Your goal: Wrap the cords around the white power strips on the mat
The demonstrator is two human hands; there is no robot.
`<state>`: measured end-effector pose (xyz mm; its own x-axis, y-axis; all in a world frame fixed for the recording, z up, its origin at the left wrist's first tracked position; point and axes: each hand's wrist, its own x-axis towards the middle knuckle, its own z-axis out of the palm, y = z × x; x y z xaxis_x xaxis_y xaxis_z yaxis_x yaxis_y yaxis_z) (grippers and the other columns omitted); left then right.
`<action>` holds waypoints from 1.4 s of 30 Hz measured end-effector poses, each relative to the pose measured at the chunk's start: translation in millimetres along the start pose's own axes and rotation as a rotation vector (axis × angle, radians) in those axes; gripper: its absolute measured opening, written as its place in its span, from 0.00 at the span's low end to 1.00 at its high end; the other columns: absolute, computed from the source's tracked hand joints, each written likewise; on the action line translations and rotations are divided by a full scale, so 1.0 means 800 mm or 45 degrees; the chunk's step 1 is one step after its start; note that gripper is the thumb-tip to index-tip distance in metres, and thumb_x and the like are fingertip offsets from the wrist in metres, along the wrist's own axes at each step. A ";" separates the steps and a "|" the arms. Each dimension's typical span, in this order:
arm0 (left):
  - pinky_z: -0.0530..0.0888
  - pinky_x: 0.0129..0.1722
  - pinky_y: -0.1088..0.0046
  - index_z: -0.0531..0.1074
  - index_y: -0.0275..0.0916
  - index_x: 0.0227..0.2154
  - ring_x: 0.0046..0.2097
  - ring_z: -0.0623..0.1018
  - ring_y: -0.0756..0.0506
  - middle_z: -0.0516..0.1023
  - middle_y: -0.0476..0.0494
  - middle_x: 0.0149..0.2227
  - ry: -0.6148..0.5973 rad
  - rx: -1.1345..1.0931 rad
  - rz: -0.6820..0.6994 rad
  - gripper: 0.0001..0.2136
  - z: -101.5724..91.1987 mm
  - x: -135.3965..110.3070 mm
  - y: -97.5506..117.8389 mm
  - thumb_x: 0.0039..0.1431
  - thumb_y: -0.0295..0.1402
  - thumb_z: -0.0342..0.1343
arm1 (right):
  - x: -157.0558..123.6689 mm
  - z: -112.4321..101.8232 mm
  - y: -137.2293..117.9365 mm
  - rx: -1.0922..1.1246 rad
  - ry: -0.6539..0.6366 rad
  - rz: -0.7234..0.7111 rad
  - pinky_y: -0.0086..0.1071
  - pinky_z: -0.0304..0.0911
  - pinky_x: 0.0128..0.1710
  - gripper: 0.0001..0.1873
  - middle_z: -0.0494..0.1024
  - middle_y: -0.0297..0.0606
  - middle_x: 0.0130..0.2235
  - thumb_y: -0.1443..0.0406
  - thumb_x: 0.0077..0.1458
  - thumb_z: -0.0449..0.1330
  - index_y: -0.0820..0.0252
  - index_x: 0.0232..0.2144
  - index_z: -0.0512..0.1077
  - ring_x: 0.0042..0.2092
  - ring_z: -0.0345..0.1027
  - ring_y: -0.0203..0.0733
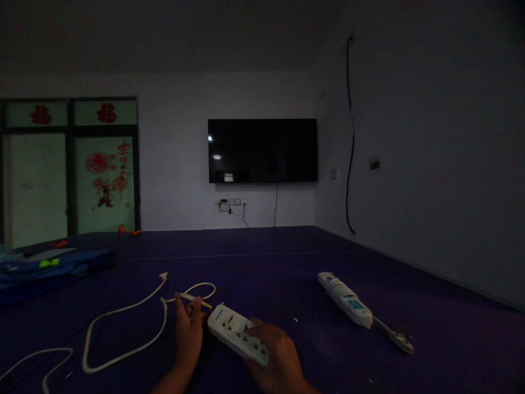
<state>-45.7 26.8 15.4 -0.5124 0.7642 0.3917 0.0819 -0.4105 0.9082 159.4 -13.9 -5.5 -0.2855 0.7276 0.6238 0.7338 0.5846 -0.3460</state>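
Observation:
A white power strip lies on the dark purple surface right in front of me. My right hand rests on its near end, fingers curled over the edge. My left hand pinches the strip's white cable just where it leaves the strip. The cable loops away to the left across the surface. A second power strip, with its cord wound around it, lies further right, apart from both hands.
A blue cloth or bag with small tools on it sits at the far left. A dark television hangs on the back wall above an outlet. A glass door with red decorations stands at left. The room is dim.

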 end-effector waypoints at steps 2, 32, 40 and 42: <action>0.76 0.36 0.63 0.39 0.35 0.63 0.30 0.80 0.42 0.78 0.40 0.37 0.006 0.035 -0.002 0.39 0.000 0.000 0.000 0.56 0.48 0.51 | 0.000 0.000 0.000 -0.004 -0.008 0.002 0.44 0.63 0.50 0.23 0.73 0.42 0.52 0.66 0.39 0.59 0.53 0.43 0.73 0.50 0.69 0.50; 0.74 0.43 0.61 0.56 0.35 0.59 0.48 0.75 0.35 0.74 0.32 0.50 -0.445 -0.269 -0.272 0.41 0.024 -0.047 0.003 0.43 0.48 0.62 | 0.000 0.009 0.016 -0.010 0.377 -0.001 0.40 0.67 0.47 0.19 0.73 0.41 0.51 0.62 0.47 0.58 0.54 0.45 0.70 0.49 0.70 0.48; 0.75 0.41 0.64 0.61 0.40 0.52 0.48 0.75 0.36 0.78 0.38 0.44 -0.347 -0.547 -0.536 0.38 0.034 -0.078 0.005 0.34 0.38 0.67 | 0.000 -0.008 -0.002 -0.014 0.244 -0.232 0.35 0.69 0.43 0.18 0.75 0.44 0.48 0.60 0.49 0.57 0.56 0.43 0.71 0.45 0.73 0.48; 0.74 0.40 0.65 0.64 0.38 0.50 0.45 0.77 0.37 0.80 0.39 0.40 -0.355 -0.497 -0.497 0.34 0.029 -0.074 0.011 0.34 0.35 0.66 | -0.002 -0.013 -0.006 0.073 0.166 -0.243 0.32 0.69 0.39 0.18 0.78 0.42 0.43 0.57 0.51 0.55 0.55 0.44 0.71 0.40 0.75 0.46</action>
<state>5.1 -10.6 3.9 -0.1945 0.9744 0.1128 -0.4126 -0.1856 0.8918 162.6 -21.2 2.3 -0.3314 0.5515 0.7655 0.6367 0.7295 -0.2499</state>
